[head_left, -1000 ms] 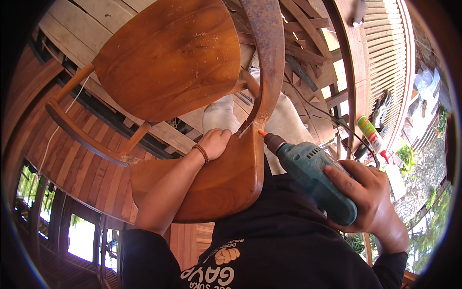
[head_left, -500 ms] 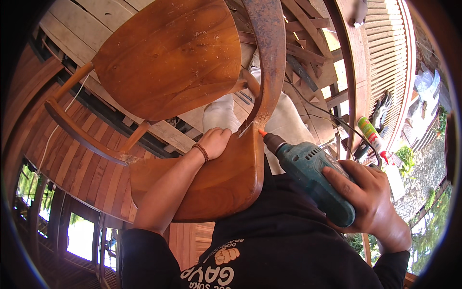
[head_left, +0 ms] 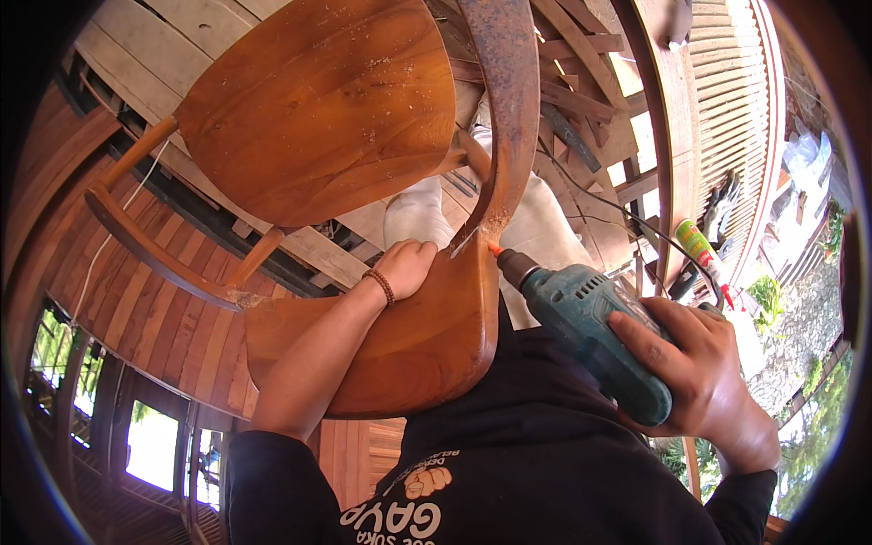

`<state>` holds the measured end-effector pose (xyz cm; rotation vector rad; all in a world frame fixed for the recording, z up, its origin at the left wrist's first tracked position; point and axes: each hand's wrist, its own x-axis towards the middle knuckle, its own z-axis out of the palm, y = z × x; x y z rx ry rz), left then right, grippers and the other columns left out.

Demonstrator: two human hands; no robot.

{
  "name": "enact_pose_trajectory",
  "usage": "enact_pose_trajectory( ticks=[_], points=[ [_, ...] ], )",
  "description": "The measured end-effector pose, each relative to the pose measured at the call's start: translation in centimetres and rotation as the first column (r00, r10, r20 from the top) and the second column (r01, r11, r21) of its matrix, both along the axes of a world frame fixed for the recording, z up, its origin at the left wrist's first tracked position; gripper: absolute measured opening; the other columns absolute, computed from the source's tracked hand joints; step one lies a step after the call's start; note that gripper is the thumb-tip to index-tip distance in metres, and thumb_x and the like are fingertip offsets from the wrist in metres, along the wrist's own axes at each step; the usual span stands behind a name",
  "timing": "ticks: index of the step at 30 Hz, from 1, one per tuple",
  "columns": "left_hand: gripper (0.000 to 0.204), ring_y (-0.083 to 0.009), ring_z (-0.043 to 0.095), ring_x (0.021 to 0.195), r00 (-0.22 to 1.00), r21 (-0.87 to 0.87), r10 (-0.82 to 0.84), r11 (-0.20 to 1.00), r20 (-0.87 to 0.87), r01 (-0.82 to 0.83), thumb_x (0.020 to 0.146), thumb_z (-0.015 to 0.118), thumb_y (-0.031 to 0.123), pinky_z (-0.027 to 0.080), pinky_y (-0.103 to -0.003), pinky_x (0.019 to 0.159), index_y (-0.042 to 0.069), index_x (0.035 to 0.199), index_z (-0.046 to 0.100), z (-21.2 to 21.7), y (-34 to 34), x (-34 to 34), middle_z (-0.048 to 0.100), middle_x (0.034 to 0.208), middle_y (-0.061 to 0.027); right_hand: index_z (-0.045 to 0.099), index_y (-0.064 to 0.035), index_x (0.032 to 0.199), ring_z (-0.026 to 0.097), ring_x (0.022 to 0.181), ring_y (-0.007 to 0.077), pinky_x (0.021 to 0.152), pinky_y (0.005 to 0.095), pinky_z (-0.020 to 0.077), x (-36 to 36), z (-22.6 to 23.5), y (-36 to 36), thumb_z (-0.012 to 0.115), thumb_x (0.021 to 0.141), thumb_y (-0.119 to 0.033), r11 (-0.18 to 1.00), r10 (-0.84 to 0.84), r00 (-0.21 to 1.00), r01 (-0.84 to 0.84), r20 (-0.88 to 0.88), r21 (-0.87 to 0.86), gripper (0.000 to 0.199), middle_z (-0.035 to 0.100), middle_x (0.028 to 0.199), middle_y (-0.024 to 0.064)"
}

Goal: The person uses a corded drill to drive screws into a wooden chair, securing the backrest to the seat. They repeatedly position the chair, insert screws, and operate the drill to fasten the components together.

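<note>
Timber surrounds me on every side: plank flooring (head_left: 136, 318) curving away on my left, slatted railing (head_left: 727, 109) on my right, loose offcuts (head_left: 581, 118) piled beyond. Largest of what I work on is the wooden chair (head_left: 318, 100), lying tipped over in front of me, its round seat facing up toward my head and a curved back rail (head_left: 145, 245) with two spindles sweeping down on the left. A rust-brown curved leg piece (head_left: 504, 100) runs down from the top edge and meets a second rounded wooden panel (head_left: 427, 336), which sits just against my chest.

My left hand (head_left: 409, 265) is closed over the top edge of that panel, fingers wrapped round it, bracing it against me; a beaded bracelet (head_left: 381, 286) circles the wrist. My right hand (head_left: 695, 363) is clamped on the handle of a teal electric drill (head_left: 586, 331), its orange-tipped bit (head_left: 495, 247) touching the joint where the leg piece meets the panel.

Pale sawdust (head_left: 486, 227) clings around that joint and speckles the seat, so I judge some drilling is already done here; whether the bit is through, I cannot tell. A green spray can (head_left: 698, 245) stands well apart on the right.
</note>
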<state>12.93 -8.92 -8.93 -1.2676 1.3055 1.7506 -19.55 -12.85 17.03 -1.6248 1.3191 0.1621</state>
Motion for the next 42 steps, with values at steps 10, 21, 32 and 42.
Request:
enact_pose_trajectory(
  ticks=[10, 21, 32, 42],
  points=[
    [0.055, -0.0486, 0.056, 0.109, 0.999, -0.078, -0.019, 0.997, -0.032, 0.016, 0.095, 0.032, 0.031, 0.041, -0.046, 0.1, -0.014, 0.094, 0.064, 0.7, -0.3, -0.3, 0.06, 0.109, -0.0374, 0.064, -0.0101, 0.124, 0.06, 0.064, 0.0274, 0.055, 0.0382, 0.0495, 0.1, -0.2, 0.0, 0.079, 0.058, -0.03, 0.995, 0.069, 0.998, -0.069, 0.008, -0.07, 0.071, 0.058, 0.092, 0.0158],
    [0.057, -0.0487, 0.057, 0.109, 1.0, -0.008, 0.016, 1.0, 0.013, -0.016, 0.095, 0.034, 0.033, 0.042, -0.046, 0.099, -0.014, 0.094, 0.064, 0.8, -0.6, -0.5, 0.06, 0.106, -0.0378, 0.066, -0.0088, 0.119, 0.061, 0.062, 0.0271, 0.053, 0.0371, 0.0493, -0.3, -0.7, 0.0, 0.08, 0.063, -0.026, 0.997, 0.012, 0.999, -0.01, 0.032, -0.071, 0.06, 0.06, 0.089, 0.0153],
    [0.056, -0.049, 0.056, 0.108, 1.0, 0.057, 0.008, 0.998, -0.01, -0.007, 0.095, 0.034, 0.033, 0.042, -0.046, 0.097, -0.013, 0.095, 0.064, 0.5, -0.8, -0.1, 0.06, 0.106, -0.0375, 0.067, -0.0065, 0.115, 0.061, 0.056, 0.0257, 0.049, 0.0351, 0.0485, -0.7, -1.0, 0.0, 0.083, 0.068, -0.029, 0.996, -0.022, 0.998, 0.026, 0.05, -0.082, 0.054, 0.061, 0.086, 0.0151],
    [0.055, -0.0486, 0.055, 0.11, 1.0, 0.064, -0.011, 0.998, 0.003, 0.01, 0.095, 0.033, 0.034, 0.042, -0.046, 0.098, -0.013, 0.098, 0.064, -0.3, -0.2, 0.2, 0.059, 0.111, -0.0373, 0.067, -0.008, 0.116, 0.061, 0.058, 0.0248, 0.05, 0.0356, 0.0479, -0.3, -0.7, -0.2, 0.082, 0.068, -0.028, 0.993, 0.045, 0.999, -0.042, 0.023, -0.111, 0.054, 0.061, 0.088, 0.0155]
  ],
)
